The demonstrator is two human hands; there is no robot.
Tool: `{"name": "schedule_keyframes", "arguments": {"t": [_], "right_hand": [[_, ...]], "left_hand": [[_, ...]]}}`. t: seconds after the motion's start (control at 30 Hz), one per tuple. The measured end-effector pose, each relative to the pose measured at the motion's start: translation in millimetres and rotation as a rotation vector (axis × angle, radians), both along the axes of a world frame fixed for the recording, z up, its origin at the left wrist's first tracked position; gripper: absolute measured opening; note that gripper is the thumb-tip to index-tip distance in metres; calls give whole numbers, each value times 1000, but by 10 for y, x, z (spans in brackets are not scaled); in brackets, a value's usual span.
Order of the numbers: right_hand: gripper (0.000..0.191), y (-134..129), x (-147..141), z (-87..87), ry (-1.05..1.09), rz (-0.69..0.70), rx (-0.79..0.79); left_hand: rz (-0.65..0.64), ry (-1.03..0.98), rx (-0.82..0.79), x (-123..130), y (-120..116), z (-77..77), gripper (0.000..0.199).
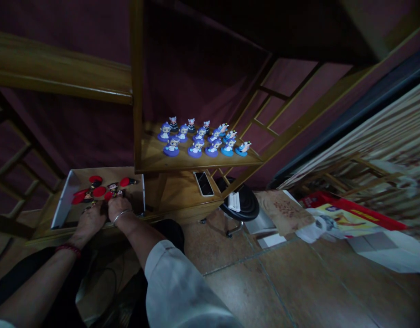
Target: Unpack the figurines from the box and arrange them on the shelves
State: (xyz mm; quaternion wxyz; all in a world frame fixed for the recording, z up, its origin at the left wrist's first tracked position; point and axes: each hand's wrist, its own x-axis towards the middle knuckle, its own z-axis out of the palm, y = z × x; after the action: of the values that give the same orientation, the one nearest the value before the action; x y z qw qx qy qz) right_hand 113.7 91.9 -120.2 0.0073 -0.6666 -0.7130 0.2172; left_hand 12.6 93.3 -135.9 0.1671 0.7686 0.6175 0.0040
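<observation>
Both my hands are inside a shallow cardboard box (63,199) with white outer sides, among several small figurines on red round bases. My left hand (91,220) is curled low in the box, just below a red-based figurine (89,197); whatever its fingers hold is hidden. Beside it, my right hand (118,207), with a bracelet at the wrist, has its fingers closed at a dark figurine (118,194). Other pieces lie around them, among them a red base (95,179) and a figurine (127,181) by the right wall.
On the wooden shelf (196,164) stand several purple-haired figurines (196,146), blue-based ones (243,148) and small dark ones. Below lies a phone (204,183). A round black stool (246,205) stands to the right, with flattened cardboard (281,213) and a red-yellow package (353,220) farther over.
</observation>
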Motion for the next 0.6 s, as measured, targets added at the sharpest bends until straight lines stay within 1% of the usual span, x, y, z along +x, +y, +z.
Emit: {"name": "schedule_keyframes", "arguments": {"t": [0.07,0.17,0.27,0.4,0.6], "right_hand": [[31,9,-8,-23,-4,-8,6],[32,39,-21,-69,-10,-8,10],[32,67,-28,-109,-35,12,22],[31,77,-32,-133,-65,69,46],[31,72,-48,-99,-100,81,52]], "left_hand": [[14,-19,-46,9,-11,41,37],[26,-17,-64,22,-22,101,38],[29,-52,-82,20,-17,121,37],[16,-90,-58,-17,4,86,35],[-27,-52,-27,-58,39,13,32]]}}
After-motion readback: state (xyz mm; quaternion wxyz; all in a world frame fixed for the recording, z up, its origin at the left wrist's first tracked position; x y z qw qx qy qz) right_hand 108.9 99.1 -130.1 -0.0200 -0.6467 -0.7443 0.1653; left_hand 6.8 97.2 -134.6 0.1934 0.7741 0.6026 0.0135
